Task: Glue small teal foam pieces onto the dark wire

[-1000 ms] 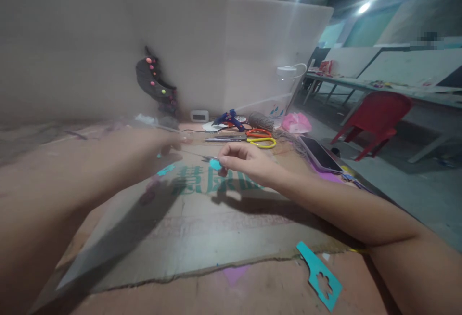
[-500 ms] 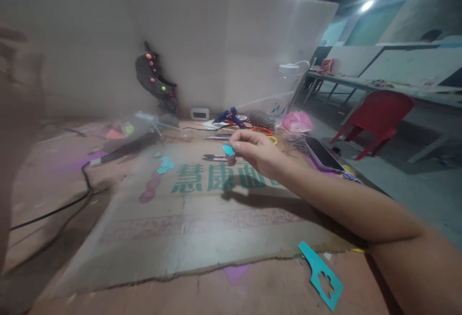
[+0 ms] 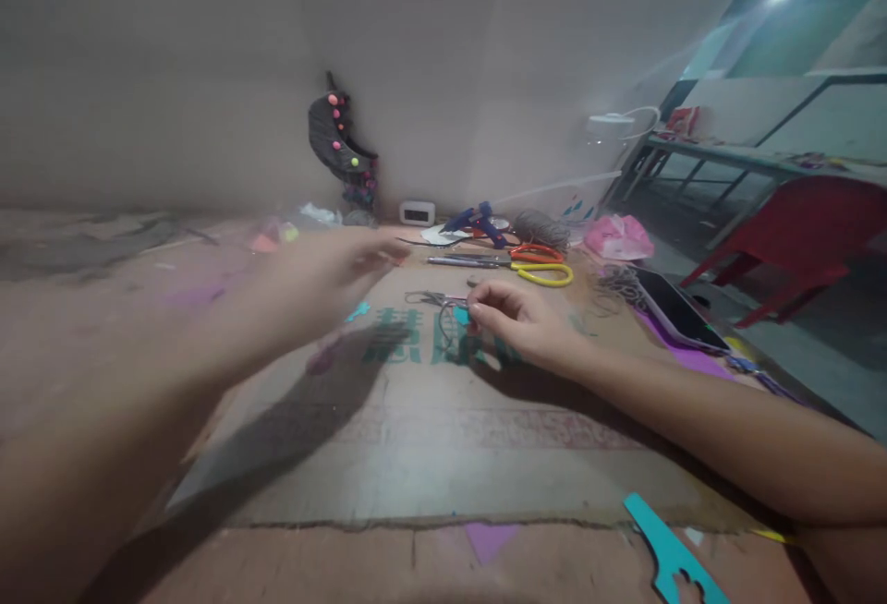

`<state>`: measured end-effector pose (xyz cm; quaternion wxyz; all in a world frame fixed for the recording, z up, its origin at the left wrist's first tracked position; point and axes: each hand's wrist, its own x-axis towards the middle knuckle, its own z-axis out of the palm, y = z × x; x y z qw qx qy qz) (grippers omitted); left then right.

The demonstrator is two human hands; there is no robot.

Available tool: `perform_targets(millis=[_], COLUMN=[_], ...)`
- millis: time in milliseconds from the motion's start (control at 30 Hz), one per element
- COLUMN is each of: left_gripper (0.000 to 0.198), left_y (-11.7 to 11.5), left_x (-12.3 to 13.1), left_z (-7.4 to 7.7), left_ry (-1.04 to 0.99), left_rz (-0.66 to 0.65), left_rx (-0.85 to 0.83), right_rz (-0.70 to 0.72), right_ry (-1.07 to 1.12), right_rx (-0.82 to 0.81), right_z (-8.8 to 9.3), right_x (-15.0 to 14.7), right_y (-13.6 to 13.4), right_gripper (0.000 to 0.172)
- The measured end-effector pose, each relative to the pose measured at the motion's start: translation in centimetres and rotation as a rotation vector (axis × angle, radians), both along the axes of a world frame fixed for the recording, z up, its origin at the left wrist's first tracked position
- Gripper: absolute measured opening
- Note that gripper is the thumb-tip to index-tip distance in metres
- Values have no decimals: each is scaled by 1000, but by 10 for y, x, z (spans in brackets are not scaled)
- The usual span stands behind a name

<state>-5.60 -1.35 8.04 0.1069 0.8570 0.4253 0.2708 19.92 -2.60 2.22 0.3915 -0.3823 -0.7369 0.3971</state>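
Observation:
My right hand (image 3: 509, 320) is over the printed cardboard sheet (image 3: 443, 470), thumb and fingers pinched on a small turquoise piece (image 3: 461, 316). A thin dark loop (image 3: 444, 325) hangs beside that piece; whether my fingers hold it too, I cannot tell. Just behind the fingertips lies a small pointed metal tool (image 3: 424, 297). My left hand (image 3: 370, 262) is smeared by motion at the left, above the far part of the cardboard, near a turquoise scrap (image 3: 358, 310). Its fingers are too blurred to show a grip.
Scissors (image 3: 544, 262), a blue glue gun (image 3: 481, 221), a grey string bundle (image 3: 544, 227) and a small clock (image 3: 417, 212) line the back. A pink bag (image 3: 619, 237) and phone (image 3: 683, 308) lie right. A cut turquoise sheet (image 3: 669, 539) lies in front; a dark crescent (image 3: 339, 138) is behind.
My left arm has swung in from the far left toward the middle. My right hand has lowered toward the cardboard, still pinching the turquoise piece. The view has shifted left.

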Motion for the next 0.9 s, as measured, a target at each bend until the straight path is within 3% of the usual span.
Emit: perform_targets(millis=[33, 167, 233, 333, 433, 567, 700, 900], left_gripper=[33, 45, 47, 36, 18, 28, 33, 35], left_y=[-1, -1, 1, 2, 0, -8, -15, -15], left_x=[11, 37, 42, 46, 48, 46, 45, 47], left_z=[-5, -42, -61, -75, -77, -74, -72, -72], left_ry=[-84, -266, -414, -595, -574, -494, -401, -321], left_rz=[-33, -330, -335, -266, -155, -32, -32, -30], left_rx=[-12, -378, -561, -686, -651, -433, -304, -313], right_rz=[3, 11, 16, 12, -12, -40, -55, -43], right_ry=[-9, 2, -2, -15, -40, -61, -43, -33], right_rx=[9, 9, 1, 5, 15, 23, 18, 34], right_z=[-2, -9, -11, -13, -14, -14, -16, -18], right_x=[0, 0, 0, 1, 1, 1, 1, 2], right_y=[-1, -4, -4, -4, -3, -2, -2, -1], right_gripper=[16, 17, 17, 17, 17, 15, 14, 13])
